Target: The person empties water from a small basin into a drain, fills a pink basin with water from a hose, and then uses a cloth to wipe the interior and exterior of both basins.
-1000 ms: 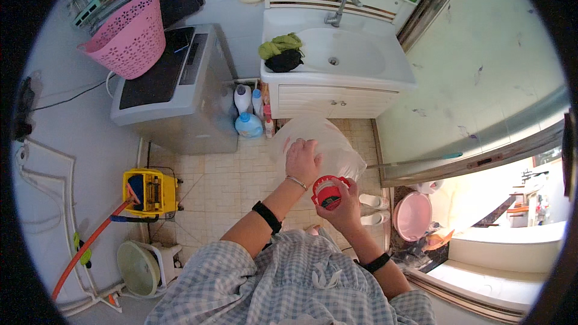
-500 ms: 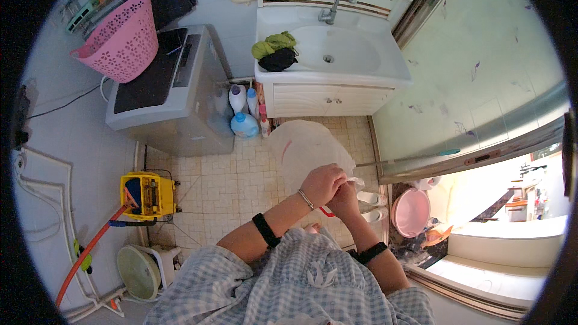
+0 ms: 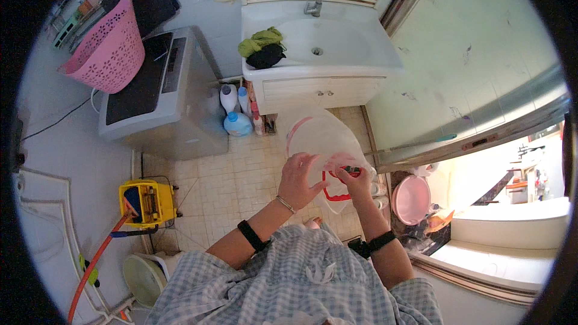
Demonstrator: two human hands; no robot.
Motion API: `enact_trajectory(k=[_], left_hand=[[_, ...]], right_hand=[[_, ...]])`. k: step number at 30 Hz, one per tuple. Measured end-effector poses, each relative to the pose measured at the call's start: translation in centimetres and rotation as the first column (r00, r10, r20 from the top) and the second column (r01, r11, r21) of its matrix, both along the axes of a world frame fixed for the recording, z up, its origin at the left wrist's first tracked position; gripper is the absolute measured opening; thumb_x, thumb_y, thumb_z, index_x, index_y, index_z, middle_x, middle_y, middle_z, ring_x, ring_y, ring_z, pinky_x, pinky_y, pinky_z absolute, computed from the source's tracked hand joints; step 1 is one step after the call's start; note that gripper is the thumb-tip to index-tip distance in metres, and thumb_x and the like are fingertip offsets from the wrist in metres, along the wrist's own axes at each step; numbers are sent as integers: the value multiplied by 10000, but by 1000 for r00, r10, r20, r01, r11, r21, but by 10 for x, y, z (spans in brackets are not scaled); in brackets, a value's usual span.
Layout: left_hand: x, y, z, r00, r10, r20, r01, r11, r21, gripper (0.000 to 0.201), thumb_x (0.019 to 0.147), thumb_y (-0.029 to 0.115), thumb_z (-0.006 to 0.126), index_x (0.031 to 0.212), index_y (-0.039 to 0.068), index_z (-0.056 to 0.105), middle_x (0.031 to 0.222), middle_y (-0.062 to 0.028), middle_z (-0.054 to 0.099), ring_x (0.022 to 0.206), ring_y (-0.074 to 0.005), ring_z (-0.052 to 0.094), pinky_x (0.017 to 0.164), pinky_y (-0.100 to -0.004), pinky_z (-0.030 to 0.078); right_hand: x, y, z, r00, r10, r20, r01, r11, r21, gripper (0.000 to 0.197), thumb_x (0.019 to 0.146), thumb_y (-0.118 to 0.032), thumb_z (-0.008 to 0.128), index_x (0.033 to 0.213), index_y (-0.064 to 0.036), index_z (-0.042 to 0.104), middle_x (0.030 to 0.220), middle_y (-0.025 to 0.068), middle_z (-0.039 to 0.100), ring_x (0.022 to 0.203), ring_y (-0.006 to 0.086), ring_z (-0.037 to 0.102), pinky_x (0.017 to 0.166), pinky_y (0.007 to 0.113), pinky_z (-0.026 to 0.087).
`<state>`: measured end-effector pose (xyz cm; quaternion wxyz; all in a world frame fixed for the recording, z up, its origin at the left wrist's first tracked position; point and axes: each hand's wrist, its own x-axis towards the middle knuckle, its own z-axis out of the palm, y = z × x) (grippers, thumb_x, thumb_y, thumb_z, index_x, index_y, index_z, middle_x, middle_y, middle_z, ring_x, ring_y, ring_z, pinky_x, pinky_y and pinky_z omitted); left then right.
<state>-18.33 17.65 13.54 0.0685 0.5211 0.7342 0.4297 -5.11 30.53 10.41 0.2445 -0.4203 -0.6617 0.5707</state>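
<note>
A large translucent white plastic bag (image 3: 322, 135) with red handles (image 3: 328, 191) hangs in front of me, above the tiled floor. My right hand (image 3: 356, 183) is closed on the bag's upper edge, beside one red handle; a small dark patch shows at its fingertips that I cannot make out. Just left of the bag's mouth, my left hand (image 3: 297, 177) is open, its thumb and fingers spread. What lies inside the bag, if anything, cannot be seen clearly.
Ahead stands a white washbasin (image 3: 349, 39) with green and black cloths (image 3: 265, 51) on its rim. Detergent bottles (image 3: 238, 123) sit between it and the washing machine (image 3: 171, 90). A yellow mop bucket (image 3: 147, 204) is at left, a pink basin (image 3: 412, 200) at right.
My hands, together at the bag's gathered top before, have parted. The left hand let go and moved left; the bag's mouth has spread, showing the red handles. The view has shifted slightly.
</note>
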Motion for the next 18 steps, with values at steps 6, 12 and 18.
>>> enact_trajectory(k=[6, 12, 18], left_hand=[[10, 9, -24, 966, 172, -190, -205, 964, -169, 593, 597, 212, 721, 1123, 144, 456, 1109, -140, 402, 1040, -334, 385, 866, -426, 328], [-17, 20, -40, 990, 121, -67, -130, 979, -155, 229, 643, 96, 648, 854, 85, 560, 942, -131, 463, 887, -305, 462, 763, -389, 395], [1, 20, -20, 971, -193, 143, 198, 980, -23, 149, 696, 29, 581, 843, 44, 560, 847, -106, 481, 768, -263, 516, 671, -331, 437]], right_hand=[[10, -5, -15, 991, -134, -14, 132, 987, -93, 234, 636, -79, 681, 845, -8, 606, 784, 52, 623, 688, 115, 583, 610, 242, 476], [11, -18, -16, 974, -225, 6, 222, 960, -172, 187, 633, -84, 674, 798, -18, 617, 758, 51, 623, 667, 111, 584, 573, 239, 475], [11, -16, -42, 945, -315, -85, 295, 937, -189, 174, 682, -105, 645, 833, -34, 599, 722, 38, 601, 607, 100, 556, 502, 219, 444]])
